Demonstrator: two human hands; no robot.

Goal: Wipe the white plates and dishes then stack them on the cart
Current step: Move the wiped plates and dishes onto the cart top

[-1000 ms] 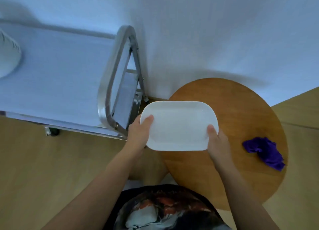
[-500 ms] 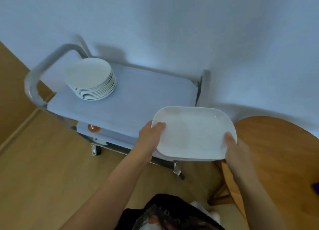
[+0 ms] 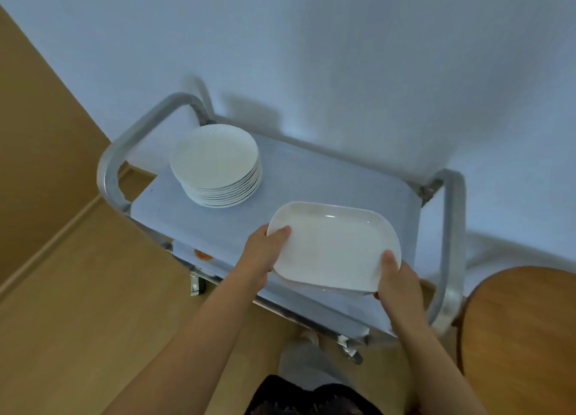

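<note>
Fingers of both hands grasp the white rectangular dish [image 3: 335, 248] by its two short ends. The left hand [image 3: 261, 256] has its thumb laid over the rim at the near-left end with the other fingers hidden beneath; the right hand [image 3: 397, 282] has its thumb pressed on the rim at the near-right corner, the rest curled under. The dish's long axis runs from one hand to the other, slanting slightly away to the right, and it tilts a little, its near edge lower. A second thin edge shows just under that near edge, so there may be another dish below; this cannot be told for sure.

Directly beneath the fingers lies the pale top shelf of the cart [image 3: 311, 178]. Whether the dish already touches it is unclear. Beyond the left hand, up and to the left and well apart from the dish, stands a stack of round white plates [image 3: 218, 165], so the left hand is nearer to it. The set-down likely goes straight down onto bare shelf beside that stack.

Outside the right hand, past the cart's metal handle [image 3: 448, 252], is a round wooden bench [image 3: 523, 336].
</note>
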